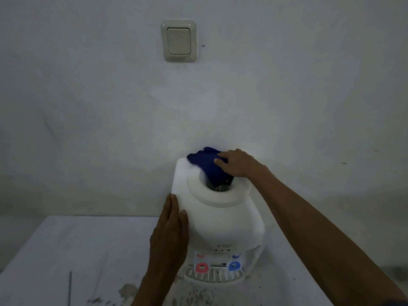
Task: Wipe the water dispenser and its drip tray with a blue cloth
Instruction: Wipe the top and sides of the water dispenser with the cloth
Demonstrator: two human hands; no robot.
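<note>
Right hand (237,163) presses blue cloth (207,164) onto dispenser (218,221) top.

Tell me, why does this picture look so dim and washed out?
Head view: the room is dim with a bluish cast, corners darkening; the white dispenser glares so its edges melt into the wall; the blue cloth under the right hand is soft and blurred; the drip tray shows faintly.

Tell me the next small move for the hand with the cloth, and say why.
Probably sweep the blue cloth forward around the raised ring on the water dispenser. The right hand presses it only at the back edge, partly over the ring's opening, while the left hand steadies the side. The drip tray looks untouched and can wait.
</note>
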